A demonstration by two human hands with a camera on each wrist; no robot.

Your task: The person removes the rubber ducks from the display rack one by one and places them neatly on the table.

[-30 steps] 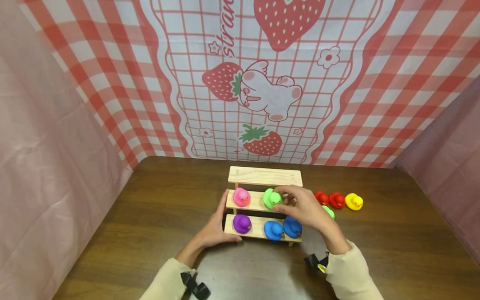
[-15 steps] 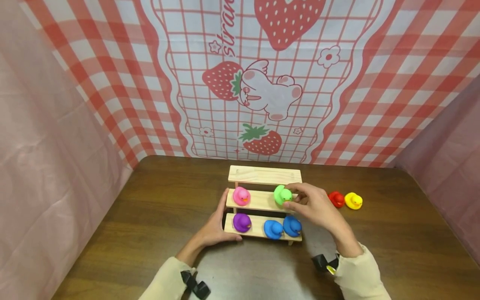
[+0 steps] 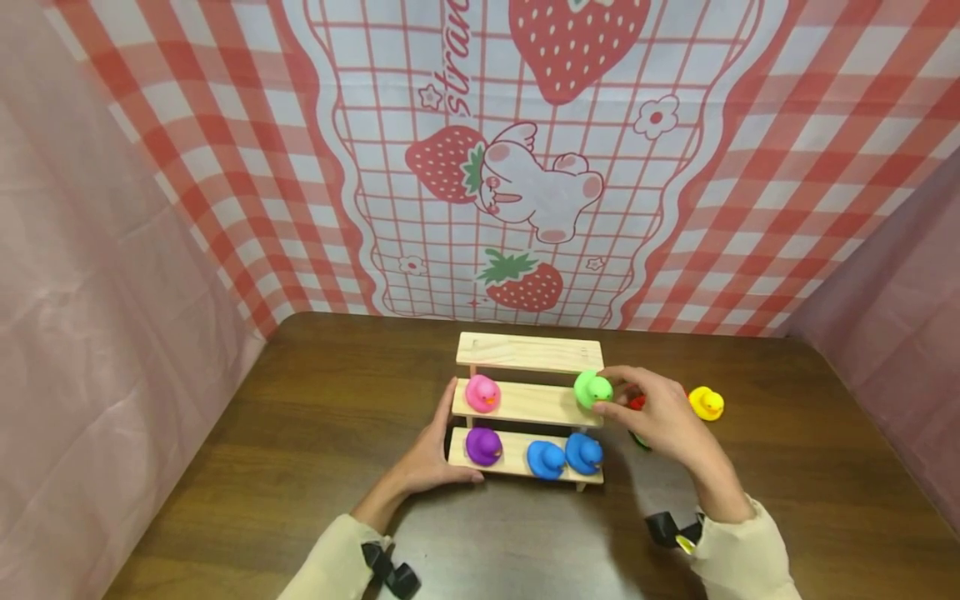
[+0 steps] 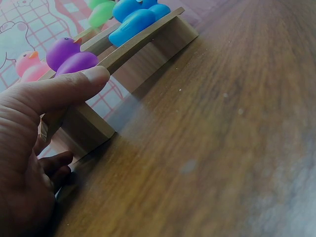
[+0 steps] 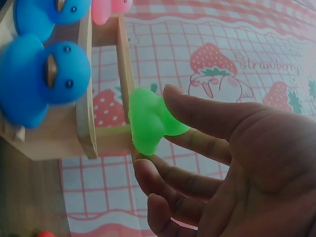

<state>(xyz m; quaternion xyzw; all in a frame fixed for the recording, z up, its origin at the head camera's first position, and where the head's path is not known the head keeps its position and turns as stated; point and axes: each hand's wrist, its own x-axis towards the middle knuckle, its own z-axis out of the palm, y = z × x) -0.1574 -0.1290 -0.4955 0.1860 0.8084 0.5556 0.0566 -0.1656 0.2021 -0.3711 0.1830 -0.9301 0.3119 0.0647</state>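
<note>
A small three-tier wooden shelf point(image 3: 532, 402) stands on the table. My left hand point(image 3: 427, 460) grips its left end, with the thumb point(image 4: 74, 89) on the front edge of the lowest tier. At the right end of the middle tier, my right hand point(image 3: 663, 410) pinches a green rubber duck point(image 3: 592, 390) between thumb and fingers. A pink rubber duck point(image 3: 483, 393) sits at that tier's left end. On the lowest tier are a purple duck point(image 3: 483, 447) at left and two blue ducks point(image 5: 22, 84) side by side at right.
Right of the shelf, a yellow duck point(image 3: 707, 403) stands on the table. A red duck point(image 3: 637, 402) and something green are mostly hidden behind my right hand. The top tier point(image 3: 529, 351) is bare wood. A strawberry-print cloth point(image 3: 517, 167) hangs behind the table.
My right hand has moved the green duck rightward along the middle tier, from right of its middle to its right end. The left hand stays where it was.
</note>
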